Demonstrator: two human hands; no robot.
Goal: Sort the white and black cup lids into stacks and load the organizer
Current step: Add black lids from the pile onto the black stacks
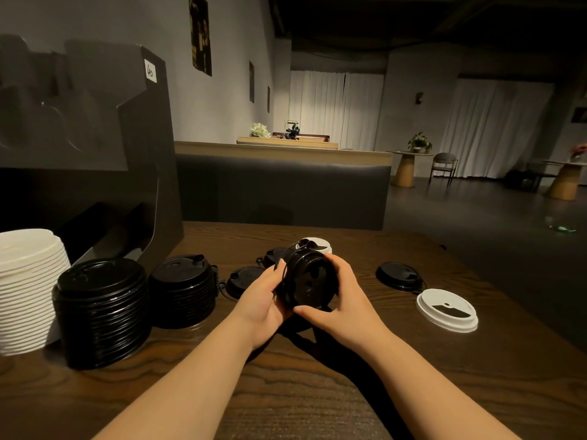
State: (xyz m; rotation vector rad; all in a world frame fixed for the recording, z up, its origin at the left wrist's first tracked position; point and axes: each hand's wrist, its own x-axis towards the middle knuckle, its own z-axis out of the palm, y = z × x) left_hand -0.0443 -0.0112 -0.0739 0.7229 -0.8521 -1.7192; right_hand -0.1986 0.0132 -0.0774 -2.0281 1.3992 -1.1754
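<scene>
Sorted, lower left: white stack (30,290), two black stacks (101,312). Both hands (305,300) grip a small black bundle (306,281), centre. Loose lids (446,309) remain on worktop (317,392). Organizer (95,128), upper left, apparently unloaded.

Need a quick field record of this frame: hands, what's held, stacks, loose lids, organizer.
left hand: grips the held black lids
right hand: grips the same lids
held black lids: small stack, tipped on its side above the table
white stack: far left
black stacks: two, and
loose white lid: flat, right side
loose black lid: flat, right side
organizer: black, back left
</scene>
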